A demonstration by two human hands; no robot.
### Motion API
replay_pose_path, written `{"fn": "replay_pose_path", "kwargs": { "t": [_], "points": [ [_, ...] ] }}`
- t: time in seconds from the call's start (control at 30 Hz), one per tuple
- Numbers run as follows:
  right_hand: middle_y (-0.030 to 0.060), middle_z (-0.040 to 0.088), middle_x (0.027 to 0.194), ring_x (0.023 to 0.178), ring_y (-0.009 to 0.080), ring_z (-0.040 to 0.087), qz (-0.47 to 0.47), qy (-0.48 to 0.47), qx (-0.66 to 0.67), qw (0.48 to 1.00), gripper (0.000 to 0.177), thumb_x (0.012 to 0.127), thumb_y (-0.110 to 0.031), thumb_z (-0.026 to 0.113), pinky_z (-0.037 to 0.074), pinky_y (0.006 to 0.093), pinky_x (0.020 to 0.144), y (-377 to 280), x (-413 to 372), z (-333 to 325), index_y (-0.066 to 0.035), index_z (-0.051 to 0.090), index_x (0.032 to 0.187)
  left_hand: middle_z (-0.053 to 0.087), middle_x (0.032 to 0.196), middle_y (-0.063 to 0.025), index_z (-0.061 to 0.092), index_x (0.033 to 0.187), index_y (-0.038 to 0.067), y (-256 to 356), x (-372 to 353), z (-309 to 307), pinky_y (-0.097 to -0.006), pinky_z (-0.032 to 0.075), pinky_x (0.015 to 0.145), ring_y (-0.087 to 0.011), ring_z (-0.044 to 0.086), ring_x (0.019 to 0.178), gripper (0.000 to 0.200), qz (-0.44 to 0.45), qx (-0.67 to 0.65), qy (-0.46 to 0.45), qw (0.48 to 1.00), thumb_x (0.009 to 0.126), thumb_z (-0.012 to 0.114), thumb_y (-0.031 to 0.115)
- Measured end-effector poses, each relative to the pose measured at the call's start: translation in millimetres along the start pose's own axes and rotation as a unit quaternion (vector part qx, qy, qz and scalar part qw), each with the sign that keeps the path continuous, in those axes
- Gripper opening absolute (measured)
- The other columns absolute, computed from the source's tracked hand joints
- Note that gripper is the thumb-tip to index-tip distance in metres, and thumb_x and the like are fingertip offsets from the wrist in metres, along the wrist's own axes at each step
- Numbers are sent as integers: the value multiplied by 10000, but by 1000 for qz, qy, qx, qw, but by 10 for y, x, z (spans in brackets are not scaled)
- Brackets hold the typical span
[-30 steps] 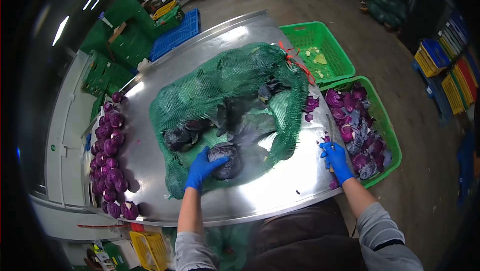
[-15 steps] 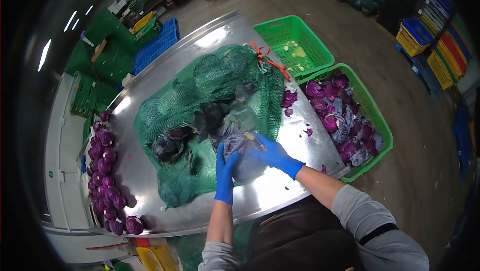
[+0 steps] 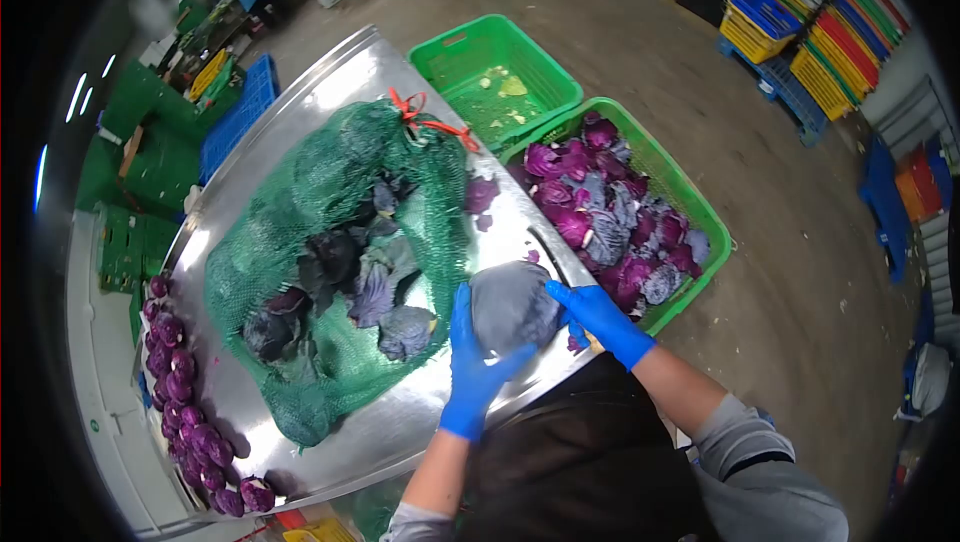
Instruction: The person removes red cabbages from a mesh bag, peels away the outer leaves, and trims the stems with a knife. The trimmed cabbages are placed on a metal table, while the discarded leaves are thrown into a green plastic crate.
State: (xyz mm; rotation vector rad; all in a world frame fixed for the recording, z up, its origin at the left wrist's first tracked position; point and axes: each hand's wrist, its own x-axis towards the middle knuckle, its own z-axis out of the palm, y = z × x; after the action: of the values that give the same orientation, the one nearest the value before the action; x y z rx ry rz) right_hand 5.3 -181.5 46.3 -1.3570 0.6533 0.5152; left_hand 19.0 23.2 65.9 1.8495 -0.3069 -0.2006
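On the left, a row of glossy red cabbages [image 3: 202,439] lines the far end of the metal worktop [image 3: 335,92], just as it did a second ago. To the right of the row lies the green mesh bag [image 3: 300,172], open on its near side, with dull, leafy cabbages inside it and loose outer leaves [image 3: 372,294] at the opening. The left hand [image 3: 478,372] cups the near left side of a large, greyish cabbage head [image 3: 512,307], its thumb spread across the lower part. A second ago this hand was at the bag's opening; now both hands and the head are to the right of the mesh, above the worktop's near right edge. The work seems, then, to have shifted from the bag to the edge. The right hand [image 3: 607,322], well apart from the left one a second ago, now grips the head's right side; a pale sliver beneath it may be a knife handle, but I cannot tell. Farthest right, beside the worktop, a green crate [image 3: 672,176] holds purple leaves [image 3: 560,197], showing no clear change.
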Motion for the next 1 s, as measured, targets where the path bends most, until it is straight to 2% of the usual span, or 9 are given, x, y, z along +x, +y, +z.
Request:
{"fn": "replay_pose_path", "kwargs": {
  "t": [0.1,0.23,0.3,0.37,0.5,0.67,0.83,0.87,1.0],
  "points": [
    [97,546,575,359,163,505,51,-13,24,998,470,824,-457,602,416,295,320,116,126,-177,4,589,915,334,1363,-199,190,1390,-29,-271,245,250,-369,316,1034,-288,361,1253,1048,-63,-45,16,997,606,821,264],
    [87,606,835,611,200,602,-440,234,-210,841,291,873,-177,567,495,340,557,377,342,-267,-32,493,1114,379,1300,-167,231,1367,-16,-190,540,381,-333,336,1008,-246,396,1195,947,-113,-158,65,979,649,802,218],
    [101,616,796,691,239,630,-460,218,-218,832,226,883,-120,523,503,356,635,322,222,-331,-36,487,1090,383,1291,-177,236,1361,-15,-229,602,333,-331,331,1005,-252,405,1185,899,-150,-136,73,977,688,777,234],
    [114,608,721,670,236,641,-270,96,-174,942,186,893,-112,497,505,349,622,193,-27,-272,-42,480,1065,382,1290,-173,252,1351,-17,-227,610,347,-331,317,1009,-254,401,1185,874,-142,-111,82,980,705,766,268],
    [127,560,593,447,203,590,-322,60,-255,910,161,908,-151,483,492,325,416,271,1,-153,-68,463,1045,378,1296,-174,240,1352,-16,-369,638,342,-337,315,1008,-250,394,1185,877,-190,-144,140,961,708,764,267],
    [143,535,881,733,260,575,-141,65,-255,954,135,769,-107,543,474,399,587,1,5,-47,-20,534,873,394,1293,-176,223,1359,-27,-81,731,274,-340,348,986,-247,423,1162,872,-232,-217,146,937,725,749,257],
    [185,567,858,654,268,610,-369,9,-485,793,210,862,-172,516,496,414,585,314,320,-229,6,514,973,356,1324,-187,210,1359,-53,-112,805,275,-340,311,1020,-254,389,1198,852,-221,-179,135,949,751,721,254],
    [203,574,849,654,270,634,-5,-80,-229,970,238,886,-192,484,523,384,586,-308,117,-174,8,514,1011,344,1336,-187,209,1362,-52,-165,807,290,-340,306,1023,-255,383,1204,850,-210,-161,135,955,755,717,257],
    [182,576,847,702,240,649,37,-83,-173,981,261,893,-207,465,537,358,579,-311,239,-163,1,526,1039,316,1361,-187,202,1366,-52,-122,882,242,-335,288,1036,-259,369,1217,849,-221,-174,113,953,764,711,263]
  ]
}}
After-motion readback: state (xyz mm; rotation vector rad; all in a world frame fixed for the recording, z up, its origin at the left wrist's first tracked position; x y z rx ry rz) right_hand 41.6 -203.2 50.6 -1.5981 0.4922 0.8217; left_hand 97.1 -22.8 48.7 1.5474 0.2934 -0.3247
